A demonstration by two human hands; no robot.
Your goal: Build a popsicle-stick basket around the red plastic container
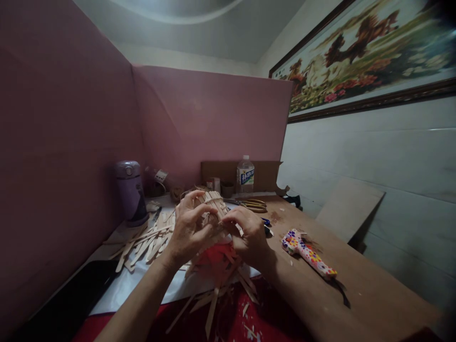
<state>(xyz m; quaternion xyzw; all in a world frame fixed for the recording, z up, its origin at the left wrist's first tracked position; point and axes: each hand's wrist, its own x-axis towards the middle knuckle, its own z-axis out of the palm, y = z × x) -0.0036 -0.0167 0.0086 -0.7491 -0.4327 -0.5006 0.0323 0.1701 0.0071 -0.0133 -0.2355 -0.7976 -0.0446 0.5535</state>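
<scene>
In the head view, my left hand curls around the left side of a craft-stick piece, whose flat sticks stand side by side with a crosspiece near the top. My right hand has its fingers bent in at the lower right of the same piece, thumb and fingertips pressed close to it. The lower part of the piece is hidden behind both hands. Loose wooden craft sticks lie heaped on white paper to the left. More sticks and broken bits are scattered below my hands over red cloth.
A flower-patterned glue gun lies on the brown tabletop at right. Scissors with gold-coloured handles rest behind my right hand. A purple flask and a clear bottle stand at the back. A dark flat object lies front left.
</scene>
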